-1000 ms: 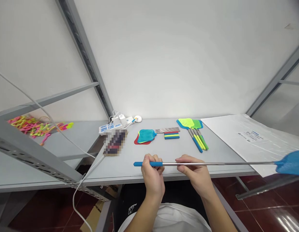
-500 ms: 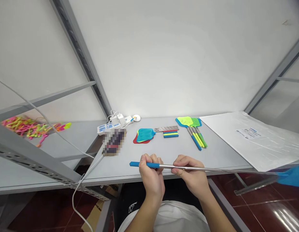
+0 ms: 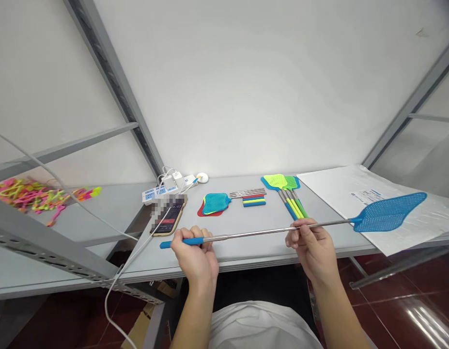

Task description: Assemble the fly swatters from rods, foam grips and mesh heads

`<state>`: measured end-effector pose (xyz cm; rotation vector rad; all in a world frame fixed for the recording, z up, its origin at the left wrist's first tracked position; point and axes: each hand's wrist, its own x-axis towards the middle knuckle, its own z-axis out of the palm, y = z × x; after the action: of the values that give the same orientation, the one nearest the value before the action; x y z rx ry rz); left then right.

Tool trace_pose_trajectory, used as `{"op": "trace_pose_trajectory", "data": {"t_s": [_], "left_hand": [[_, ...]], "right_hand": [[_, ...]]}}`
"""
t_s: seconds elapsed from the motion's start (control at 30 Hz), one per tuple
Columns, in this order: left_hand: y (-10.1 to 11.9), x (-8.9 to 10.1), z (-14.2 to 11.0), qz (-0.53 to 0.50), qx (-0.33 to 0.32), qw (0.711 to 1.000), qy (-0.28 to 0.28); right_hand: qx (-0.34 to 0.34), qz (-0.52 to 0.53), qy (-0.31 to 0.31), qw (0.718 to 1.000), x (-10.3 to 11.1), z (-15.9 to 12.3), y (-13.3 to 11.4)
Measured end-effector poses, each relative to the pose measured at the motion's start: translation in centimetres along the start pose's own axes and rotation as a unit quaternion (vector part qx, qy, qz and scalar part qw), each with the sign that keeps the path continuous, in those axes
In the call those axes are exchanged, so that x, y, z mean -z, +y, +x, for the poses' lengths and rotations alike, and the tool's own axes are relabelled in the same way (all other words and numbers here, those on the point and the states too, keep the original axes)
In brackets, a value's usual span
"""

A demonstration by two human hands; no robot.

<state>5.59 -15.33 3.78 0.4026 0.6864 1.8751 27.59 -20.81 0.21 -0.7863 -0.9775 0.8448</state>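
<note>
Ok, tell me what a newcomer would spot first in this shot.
A blue fly swatter stretches across the view, its steel shaft held in the left hand and right hand. Behind it, more swatters lie on the grey table, and a neon pink-and-yellow plastic tangle sits far left.

"Item one, colours?"
"Fly swatter (image 3: 387, 212): blue head in a mesh pattern, silver shaft (image 3: 268, 231), blue grip (image 3: 186, 241)."
"Item two?"
"Swatter bundle (image 3: 282, 182): lime-green and blue heads; blue, yellow and green grips."
"Item three?"
"Flat mesh heads (image 3: 215, 204): teal over red."
"Item four?"
"Stacked strips (image 3: 254, 200): red, yellow, blue."
"Last?"
"Loose tangle (image 3: 31, 196): pink, yellow-green, orange."
</note>
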Motion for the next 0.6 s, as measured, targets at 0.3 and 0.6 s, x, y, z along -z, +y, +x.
{"op": "trace_pose_trajectory", "data": {"t_s": [0.3, 0.6], "left_hand": [[-0.2, -0.1, -0.5, 0.0, 0.006, 1.0, 0.0], [-4.4, -0.7, -4.9, 0.026, 0.097, 0.994, -0.05]], "right_hand": [[-0.017, -0.047, -0.045, 0.998, -1.4, -0.3, -0.1], [-0.078, -0.049, -0.079, 0.993, -5.0, -1.8, 2.2]]}}
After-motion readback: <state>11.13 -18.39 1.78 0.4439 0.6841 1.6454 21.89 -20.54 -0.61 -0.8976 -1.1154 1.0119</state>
